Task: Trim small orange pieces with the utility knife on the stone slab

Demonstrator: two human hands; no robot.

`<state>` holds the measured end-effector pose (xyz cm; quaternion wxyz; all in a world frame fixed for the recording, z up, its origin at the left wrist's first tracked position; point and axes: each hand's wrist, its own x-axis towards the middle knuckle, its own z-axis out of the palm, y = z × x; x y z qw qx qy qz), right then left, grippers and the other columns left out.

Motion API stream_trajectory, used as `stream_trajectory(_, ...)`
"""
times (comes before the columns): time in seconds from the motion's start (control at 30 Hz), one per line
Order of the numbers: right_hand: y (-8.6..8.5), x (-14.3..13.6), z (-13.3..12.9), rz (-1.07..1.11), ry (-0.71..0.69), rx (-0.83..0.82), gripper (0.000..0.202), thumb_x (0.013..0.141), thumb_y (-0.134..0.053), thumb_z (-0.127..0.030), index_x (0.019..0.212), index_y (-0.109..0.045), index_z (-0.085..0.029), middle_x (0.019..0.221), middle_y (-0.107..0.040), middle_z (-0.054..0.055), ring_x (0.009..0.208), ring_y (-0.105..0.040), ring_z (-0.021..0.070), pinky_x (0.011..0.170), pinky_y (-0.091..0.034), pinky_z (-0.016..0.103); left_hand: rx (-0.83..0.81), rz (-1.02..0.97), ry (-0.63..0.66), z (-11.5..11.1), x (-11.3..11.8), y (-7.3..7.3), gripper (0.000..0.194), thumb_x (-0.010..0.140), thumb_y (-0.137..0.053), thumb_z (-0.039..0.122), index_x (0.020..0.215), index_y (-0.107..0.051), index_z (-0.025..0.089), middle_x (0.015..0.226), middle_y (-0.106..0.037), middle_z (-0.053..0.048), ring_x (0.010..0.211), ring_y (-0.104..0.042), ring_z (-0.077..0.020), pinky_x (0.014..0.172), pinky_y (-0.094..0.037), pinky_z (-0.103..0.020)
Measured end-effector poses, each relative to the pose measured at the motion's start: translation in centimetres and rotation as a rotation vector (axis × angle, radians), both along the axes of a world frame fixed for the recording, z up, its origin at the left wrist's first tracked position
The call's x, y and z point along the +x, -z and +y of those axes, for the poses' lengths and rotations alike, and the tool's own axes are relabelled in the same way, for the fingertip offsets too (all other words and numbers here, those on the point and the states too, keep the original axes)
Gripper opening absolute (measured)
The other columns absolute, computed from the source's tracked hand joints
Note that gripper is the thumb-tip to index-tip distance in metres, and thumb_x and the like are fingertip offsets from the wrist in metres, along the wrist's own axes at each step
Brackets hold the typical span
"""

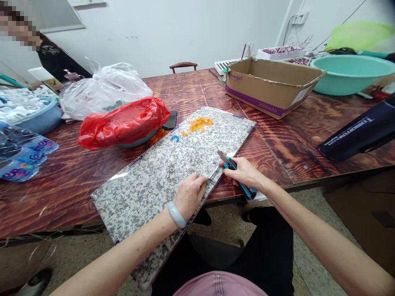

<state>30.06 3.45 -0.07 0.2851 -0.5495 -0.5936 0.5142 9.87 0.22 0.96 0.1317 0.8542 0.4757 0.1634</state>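
Note:
My right hand point(242, 172) is closed around a black and blue utility knife point(230, 163), its blade out and tilted up to the left. My left hand point(191, 193), a pale bangle on its wrist, pinches one end of a thin whitish stick point(213, 172). The stick's other end reaches to the fingers of my right hand; whether they grip it too, I cannot tell. Both hands are over the near edge of a speckled grey stone slab point(148, 185). Farther up the slab lie a pile of small orange pieces point(200, 123) and a blue curved piece point(175, 138).
A red plastic bag point(123, 123) covers a bowl to the left, before a white plastic bag point(105, 88). At the back right are a cardboard box point(271, 88) and a turquoise basin point(348, 74). A dark cylindrical object point(354, 133) lies right. Another person is at far left.

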Motion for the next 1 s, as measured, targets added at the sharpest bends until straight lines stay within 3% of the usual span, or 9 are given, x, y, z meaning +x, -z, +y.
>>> stream_trajectory(0.53,-0.3,-0.2,-0.1,-0.057,-0.024,0.018,0.029,0.072,-0.048,-0.024,0.099,-0.055,-0.017,0.051,-0.047,-0.006,0.04,-0.046,0.0092,0.039,-0.037,0.019,-0.009,-0.024,-0.026,0.1,-0.1,0.3,0.023,0.087,-0.037,0.021,0.094,-0.058,0.018,0.078,-0.053,-0.004,0.075,-0.053,-0.0145,0.068,-0.041,-0.025)
stream_trajectory(0.8,-2.4,0.0,-1.5,-0.448,-0.058,0.311,0.027,0.082,-0.042,-0.04,0.077,-0.053,-0.015,0.056,-0.05,-0.002,0.051,-0.044,0.0104,0.05,-0.031,0.02,-0.011,-0.022,-0.065,0.1,0.0,0.3,0.014,0.084,-0.039,0.016,0.085,-0.053,0.017,0.081,-0.057,-0.004,0.078,-0.054,-0.0161,0.07,-0.041,-0.027)
stream_trajectory(1.0,-2.9,-1.6,-4.3,-0.643,-0.227,0.287,0.022,0.085,-0.039,-0.036,0.081,-0.049,-0.017,0.064,-0.054,0.003,0.056,-0.047,0.0123,0.052,-0.026,0.022,0.013,-0.015,-0.073,-0.1,0.1,0.4,0.012,0.083,-0.038,0.015,0.082,-0.05,0.017,0.077,-0.056,-0.003,0.075,-0.053,-0.0155,0.068,-0.04,-0.026)
